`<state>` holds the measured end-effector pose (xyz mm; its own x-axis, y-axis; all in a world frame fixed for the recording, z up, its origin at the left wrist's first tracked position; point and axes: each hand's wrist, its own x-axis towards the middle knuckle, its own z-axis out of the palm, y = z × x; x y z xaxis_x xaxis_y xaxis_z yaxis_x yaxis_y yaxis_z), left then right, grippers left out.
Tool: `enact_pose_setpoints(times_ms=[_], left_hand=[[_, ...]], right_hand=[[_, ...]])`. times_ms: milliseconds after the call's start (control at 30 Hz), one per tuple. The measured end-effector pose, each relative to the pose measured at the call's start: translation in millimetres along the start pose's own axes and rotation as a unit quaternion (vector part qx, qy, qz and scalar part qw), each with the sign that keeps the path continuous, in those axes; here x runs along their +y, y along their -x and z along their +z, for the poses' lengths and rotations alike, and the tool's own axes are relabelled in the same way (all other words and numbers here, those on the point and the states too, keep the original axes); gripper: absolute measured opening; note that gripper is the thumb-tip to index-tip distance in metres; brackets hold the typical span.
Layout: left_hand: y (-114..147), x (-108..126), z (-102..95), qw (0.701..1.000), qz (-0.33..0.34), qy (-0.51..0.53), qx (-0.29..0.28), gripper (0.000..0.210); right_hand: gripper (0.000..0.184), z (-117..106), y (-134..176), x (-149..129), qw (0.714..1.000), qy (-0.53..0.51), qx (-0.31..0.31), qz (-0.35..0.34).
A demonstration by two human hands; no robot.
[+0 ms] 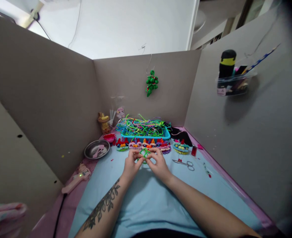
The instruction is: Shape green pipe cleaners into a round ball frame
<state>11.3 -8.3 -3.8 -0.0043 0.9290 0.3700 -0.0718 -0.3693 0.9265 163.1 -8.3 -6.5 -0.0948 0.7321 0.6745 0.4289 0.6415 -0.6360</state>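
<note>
Over the middle of the blue cloth, my left hand [131, 162] and my right hand [158, 165] meet with bent, pinching fingers. Between them is a looped green pipe cleaner [145, 152], gripped from both sides by thumbs and fingertips. The fingers cover part of its shape. Just beyond my hands stands a row of fuzzy multicoloured figures [135, 145], and a similar yellow, blue and green figure [181, 147] sits to the right. Metal scissors [184, 164] lie to the right of my right hand.
Behind the figures, a blue tray [146, 137] overflows with coloured pipe cleaners. At left are a metal bowl [88, 151] and a pink glue gun [76, 181] with a cord. Grey panels enclose three sides; a green ornament [152, 83] hangs at the back, a clear holder [232, 86] at right.
</note>
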Motion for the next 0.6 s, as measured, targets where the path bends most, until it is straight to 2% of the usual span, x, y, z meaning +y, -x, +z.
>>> enact_pose_setpoints(times_ms=[233, 600], left_hand=[[-3.6, -4.4, -1.1, 1.000, -0.020, 0.005, 0.002, 0.036], [-5.5, -1.3, 2.4, 0.999, -0.011, 0.002, -0.035, 0.034]], right_hand=[[0.007, 2.7, 0.8, -1.5, 1.000, -0.026, 0.017, 0.004], [0.008, 3.4, 1.7, 1.8, 0.999, 0.028, 0.013, -0.021]])
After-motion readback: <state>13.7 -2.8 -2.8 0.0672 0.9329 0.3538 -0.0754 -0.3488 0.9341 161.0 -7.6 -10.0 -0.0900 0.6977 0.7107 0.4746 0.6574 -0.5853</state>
